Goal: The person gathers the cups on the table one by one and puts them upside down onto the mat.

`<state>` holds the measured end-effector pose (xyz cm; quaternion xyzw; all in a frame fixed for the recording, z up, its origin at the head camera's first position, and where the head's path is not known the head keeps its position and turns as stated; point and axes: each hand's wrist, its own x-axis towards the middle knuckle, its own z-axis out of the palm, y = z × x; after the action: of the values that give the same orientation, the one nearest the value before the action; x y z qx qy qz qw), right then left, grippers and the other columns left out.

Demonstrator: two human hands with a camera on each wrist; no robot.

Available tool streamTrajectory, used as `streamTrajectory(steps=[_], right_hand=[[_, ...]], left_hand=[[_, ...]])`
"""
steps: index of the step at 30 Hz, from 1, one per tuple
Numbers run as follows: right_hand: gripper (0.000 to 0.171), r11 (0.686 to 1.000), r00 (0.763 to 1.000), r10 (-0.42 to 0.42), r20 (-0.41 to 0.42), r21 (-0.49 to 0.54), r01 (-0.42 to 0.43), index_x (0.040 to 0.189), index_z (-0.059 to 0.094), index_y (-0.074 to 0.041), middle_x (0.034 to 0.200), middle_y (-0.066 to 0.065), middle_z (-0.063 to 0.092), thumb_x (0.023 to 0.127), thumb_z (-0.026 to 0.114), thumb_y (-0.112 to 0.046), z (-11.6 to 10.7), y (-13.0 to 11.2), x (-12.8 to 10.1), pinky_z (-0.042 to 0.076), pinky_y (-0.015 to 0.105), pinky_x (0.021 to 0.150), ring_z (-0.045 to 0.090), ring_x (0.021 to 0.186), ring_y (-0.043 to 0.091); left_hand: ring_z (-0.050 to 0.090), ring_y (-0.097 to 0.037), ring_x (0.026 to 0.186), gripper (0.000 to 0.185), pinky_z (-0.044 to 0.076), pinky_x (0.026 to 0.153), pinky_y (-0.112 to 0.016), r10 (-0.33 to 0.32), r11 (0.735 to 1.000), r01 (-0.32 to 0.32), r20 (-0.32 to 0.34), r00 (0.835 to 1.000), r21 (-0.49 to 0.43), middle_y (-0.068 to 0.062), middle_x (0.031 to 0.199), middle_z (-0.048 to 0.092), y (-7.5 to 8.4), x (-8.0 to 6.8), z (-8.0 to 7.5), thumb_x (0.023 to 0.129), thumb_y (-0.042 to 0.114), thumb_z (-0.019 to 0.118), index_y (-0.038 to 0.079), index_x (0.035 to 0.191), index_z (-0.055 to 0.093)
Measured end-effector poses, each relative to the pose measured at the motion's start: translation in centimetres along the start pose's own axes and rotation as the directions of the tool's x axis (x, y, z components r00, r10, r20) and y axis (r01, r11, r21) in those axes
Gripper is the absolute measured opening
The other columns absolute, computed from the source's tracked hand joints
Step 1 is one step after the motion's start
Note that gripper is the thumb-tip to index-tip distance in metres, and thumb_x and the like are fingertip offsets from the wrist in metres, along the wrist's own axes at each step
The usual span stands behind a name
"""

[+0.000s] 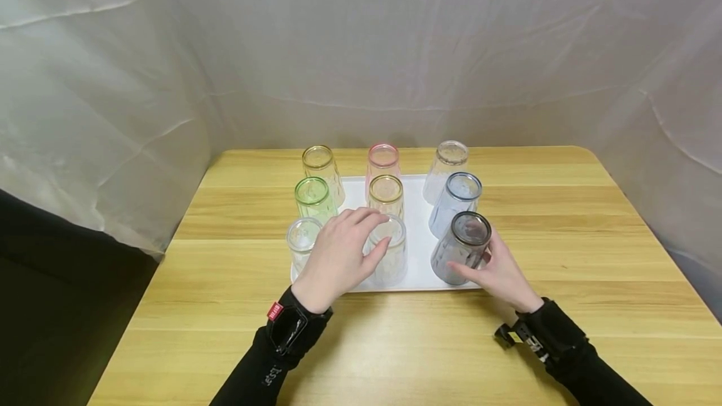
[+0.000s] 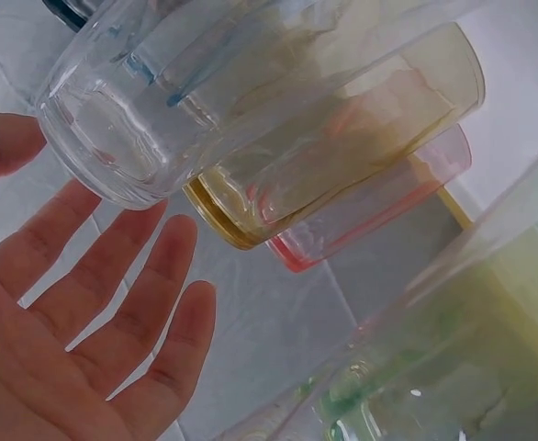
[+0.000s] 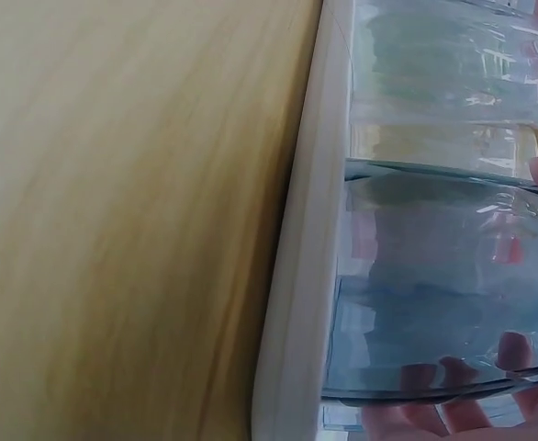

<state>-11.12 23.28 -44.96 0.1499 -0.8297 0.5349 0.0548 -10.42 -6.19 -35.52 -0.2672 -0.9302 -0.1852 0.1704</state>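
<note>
I have both hands down at the near edge of the white tray [image 1: 417, 255], which sits on the wooden counter [image 1: 564, 237] and carries nine upturned glasses in three rows. My right hand [image 1: 502, 274] has its grip curled around the grey glass [image 1: 459, 248] at the near right corner; the glass is tilted toward me, so I judge it is either just lifting off the tray or just being set down, and I cannot tell which. The right wrist view shows the glass wall close against the tray rim, with fingertips [image 3: 443, 413] pressed on its far side.

My left hand [image 1: 338, 255] is spread, fingers relaxed and straight, over the clear glass [image 1: 389, 255] in the middle of the near row. From the head view the fingertips seem to touch its top; the left wrist view shows the palm wide and holding nothing, the glass just beyond the fingers [image 2: 104, 276].

The step in hand, as I read it, is handling the near row. Next I need to close the left grip round the clear glass without knocking its neighbours, which stand very near.
</note>
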Motion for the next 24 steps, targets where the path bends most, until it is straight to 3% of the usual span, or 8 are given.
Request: streamTrajectory(steps=[6, 9, 10, 13, 16, 18, 24], right_hand=[[0.078, 1.000, 1.000, 0.015, 0.012, -0.027, -0.014, 0.147, 0.039, -0.004, 0.136, 0.013, 0.055, 0.081, 0.081, -0.004, -0.1, 0.1, -0.1, 0.041, 0.013, 0.099, 0.048, 0.118, -0.011], [0.079, 1.000, 1.000, 0.019, 0.017, -0.024, -0.019, 0.147, 0.039, -0.006, 0.136, 0.008, 0.055, 0.081, 0.082, -0.005, -0.2, 0.1, -0.1, 0.044, 0.031, 0.107, 0.047, 0.119, -0.010], [0.079, 0.999, 1.000, 0.023, 0.017, -0.025, -0.022, 0.147, 0.039, -0.006, 0.136, 0.007, 0.055, 0.081, 0.082, -0.006, -0.2, 0.1, -0.1, 0.044, 0.032, 0.107, 0.047, 0.119, -0.010], [0.080, 0.999, 0.999, 0.034, 0.018, -0.010, -0.034, 0.148, 0.039, -0.007, 0.137, 0.006, 0.053, 0.081, 0.082, -0.007, -0.2, 0.0, -0.1, 0.043, 0.030, 0.109, 0.047, 0.120, -0.009], [0.080, 0.999, 0.999, 0.044, 0.019, 0.014, -0.044, 0.149, 0.038, -0.007, 0.139, 0.008, 0.052, 0.082, 0.082, -0.006, -0.3, -0.1, -0.2, 0.039, 0.010, 0.102, 0.047, 0.121, -0.007], [0.080, 0.998, 0.999, 0.042, 0.020, 0.042, -0.043, 0.150, 0.036, -0.006, 0.139, 0.003, 0.052, 0.083, 0.080, -0.005, -0.4, -0.2, -0.2, 0.038, 0.007, 0.102, 0.047, 0.122, -0.007], [0.062, 0.988, 0.997, -0.072, -0.017, 0.132, 0.074, 0.143, 0.036, 0.008, 0.132, -0.016, 0.050, 0.089, 0.066, 0.008, -1.1, -0.7, -0.2, 0.040, 0.004, 0.103, 0.048, 0.121, -0.005]], left_hand=[[0.070, -0.022, 0.102, 0.029, 0.058, 0.088, -0.041, 0.016, 1.000, -0.016, -0.008, 1.000, -0.006, -0.001, 0.119, 0.073, 0.0, 0.0, -0.1, 0.096, 0.029, 0.066, 0.015, 0.120, 0.070], [0.071, -0.022, 0.101, 0.028, 0.058, 0.087, -0.040, 0.020, 1.000, -0.020, -0.010, 1.000, -0.008, -0.001, 0.119, 0.073, 0.0, 0.1, -0.1, 0.096, 0.028, 0.066, 0.015, 0.120, 0.070], [0.071, -0.022, 0.101, 0.028, 0.058, 0.087, -0.040, 0.020, 1.000, -0.020, -0.009, 1.000, -0.008, -0.001, 0.119, 0.073, 0.0, 0.1, -0.1, 0.096, 0.029, 0.066, 0.015, 0.120, 0.070], [0.071, -0.022, 0.101, 0.028, 0.058, 0.087, -0.039, 0.022, 1.000, -0.022, -0.012, 1.000, -0.006, -0.001, 0.118, 0.073, -0.1, 0.1, -0.1, 0.095, 0.029, 0.066, 0.015, 0.120, 0.070], [0.071, -0.022, 0.100, 0.028, 0.058, 0.087, -0.039, 0.025, 1.000, -0.025, -0.014, 1.000, -0.001, -0.001, 0.118, 0.073, -0.1, 0.1, -0.1, 0.095, 0.029, 0.066, 0.015, 0.119, 0.070], [0.071, -0.022, 0.099, 0.028, 0.058, 0.086, -0.039, 0.027, 1.000, -0.027, -0.012, 1.000, 0.003, -0.001, 0.118, 0.073, -0.1, 0.1, -0.1, 0.095, 0.029, 0.066, 0.015, 0.120, 0.070], [0.070, -0.022, 0.099, 0.031, 0.058, 0.084, -0.039, 0.015, 1.000, -0.015, 0.018, 1.000, 0.027, 0.000, 0.118, 0.073, 0.0, 0.0, -0.6, 0.096, 0.030, 0.066, 0.016, 0.122, 0.068]])
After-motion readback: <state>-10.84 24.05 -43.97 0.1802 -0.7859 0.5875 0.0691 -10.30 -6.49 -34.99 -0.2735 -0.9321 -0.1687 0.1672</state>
